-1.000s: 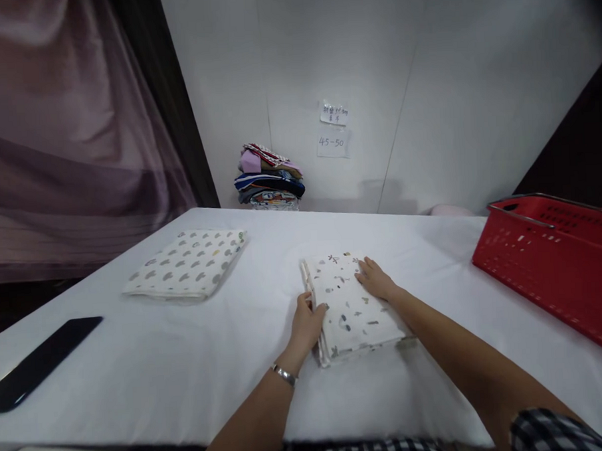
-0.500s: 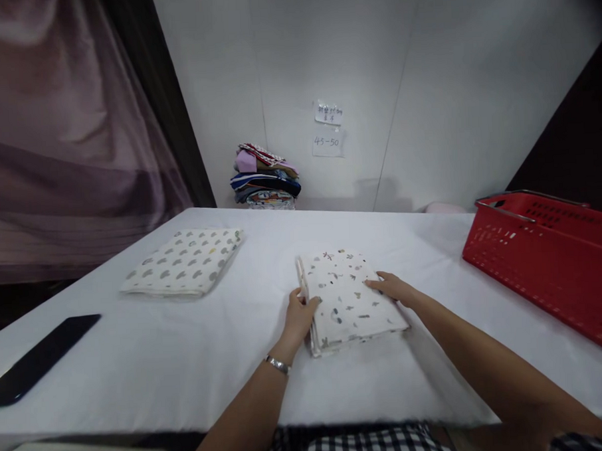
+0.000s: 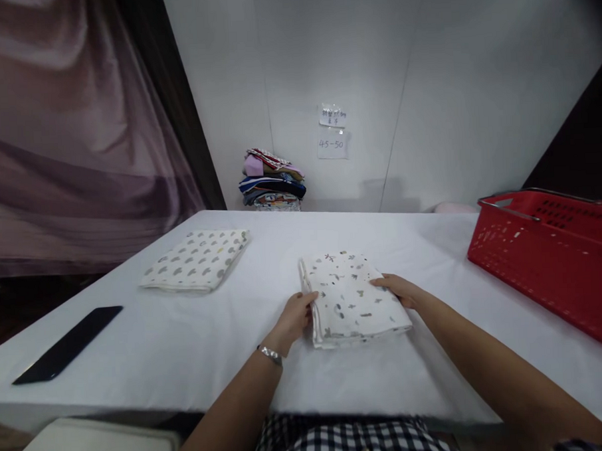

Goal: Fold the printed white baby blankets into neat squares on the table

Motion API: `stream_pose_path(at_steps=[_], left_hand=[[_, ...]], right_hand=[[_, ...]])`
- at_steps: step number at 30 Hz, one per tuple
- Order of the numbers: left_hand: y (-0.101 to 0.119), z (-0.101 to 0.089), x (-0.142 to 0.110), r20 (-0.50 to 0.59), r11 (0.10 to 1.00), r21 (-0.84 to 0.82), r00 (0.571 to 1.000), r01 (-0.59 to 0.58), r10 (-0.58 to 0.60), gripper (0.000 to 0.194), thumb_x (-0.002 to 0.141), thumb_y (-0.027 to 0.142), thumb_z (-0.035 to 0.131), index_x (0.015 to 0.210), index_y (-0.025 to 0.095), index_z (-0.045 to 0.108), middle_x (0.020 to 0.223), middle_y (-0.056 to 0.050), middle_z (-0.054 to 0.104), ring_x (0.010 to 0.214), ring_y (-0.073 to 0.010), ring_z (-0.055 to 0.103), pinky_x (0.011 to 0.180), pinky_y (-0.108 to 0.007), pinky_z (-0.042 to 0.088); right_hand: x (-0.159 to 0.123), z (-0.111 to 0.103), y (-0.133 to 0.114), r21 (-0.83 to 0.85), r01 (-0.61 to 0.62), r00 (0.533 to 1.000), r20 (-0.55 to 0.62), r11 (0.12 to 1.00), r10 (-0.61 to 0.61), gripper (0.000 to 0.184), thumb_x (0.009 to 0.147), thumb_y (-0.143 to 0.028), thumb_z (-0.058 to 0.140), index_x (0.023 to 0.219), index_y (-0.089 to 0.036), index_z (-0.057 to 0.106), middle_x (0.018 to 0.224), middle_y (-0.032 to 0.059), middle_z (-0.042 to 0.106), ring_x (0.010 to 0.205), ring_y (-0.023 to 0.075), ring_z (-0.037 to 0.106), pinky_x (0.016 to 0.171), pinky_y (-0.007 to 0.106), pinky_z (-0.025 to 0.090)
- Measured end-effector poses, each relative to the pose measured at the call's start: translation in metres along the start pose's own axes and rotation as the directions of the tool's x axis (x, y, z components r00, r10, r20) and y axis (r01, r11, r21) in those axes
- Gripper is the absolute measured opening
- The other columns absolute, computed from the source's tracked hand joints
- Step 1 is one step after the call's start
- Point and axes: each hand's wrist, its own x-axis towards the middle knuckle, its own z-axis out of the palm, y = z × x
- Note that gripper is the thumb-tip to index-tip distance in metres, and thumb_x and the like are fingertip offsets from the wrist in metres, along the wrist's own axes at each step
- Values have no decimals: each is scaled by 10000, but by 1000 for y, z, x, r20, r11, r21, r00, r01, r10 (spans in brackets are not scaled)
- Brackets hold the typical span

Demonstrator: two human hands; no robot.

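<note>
A folded white cloth (image 3: 351, 300) with small grey and brown prints lies on the white-covered table (image 3: 211, 349) in front of me. My left hand (image 3: 298, 313) pinches its left edge, thumb on top and fingers at the side of the layers. At the opposite edge, my right hand (image 3: 399, 289) grips the cloth, its thumb resting on the upper face and the other fingers partly hidden beyond the edge. Farther left lies a second folded white cloth (image 3: 195, 260) with grey mushroom-like shapes, touched by neither hand.
A red plastic basket (image 3: 552, 261) with metal handles stands at the right. On the left is a flat black slab (image 3: 69, 345). Behind the table's far edge rises a stack of folded fabrics (image 3: 272, 180), beside paper signs (image 3: 333, 144) on the wall. A pale padded surface (image 3: 96, 447) shows below the near edge.
My view has shifted slightly left. My left hand has slid a little back toward the cloth's edge, with less thumb over the top. My right hand keeps its hold.
</note>
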Motion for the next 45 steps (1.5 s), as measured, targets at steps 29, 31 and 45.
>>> stream_pose_path(at_steps=[29, 31, 45], left_hand=[[-25, 64, -14, 45, 991, 18, 991, -130, 129, 266, 706, 325, 670, 862, 137, 565, 770, -63, 638, 598, -154, 588, 517, -275, 477], [-26, 69, -14, 1, 984, 42, 985, -171, 171, 265, 688, 344, 678, 792, 150, 531, 703, -36, 611, 568, -147, 571, 494, -268, 465], [9, 34, -15, -48, 902, 71, 902, -425, 429, 263, 637, 352, 703, 712, 162, 539, 702, -5, 583, 637, -123, 555, 537, -213, 456]], right_hand=[[-43, 0, -80, -927, 222, 921, 97, 303, -378, 430, 708, -148, 519, 1127, -183, 609, 1066, 66, 667, 958, 223, 605, 764, 254, 453], [-47, 14, -82, -979, 173, 909, 115, 111, -401, 458, 743, -174, 500, 1197, -183, 556, 1103, 95, 646, 975, 234, 594, 773, 271, 434], [-27, -2, -76, -486, 264, 953, 1, 833, -301, 471, 713, -238, 615, 1178, -185, 564, 1001, 71, 697, 816, 240, 656, 660, 291, 520]])
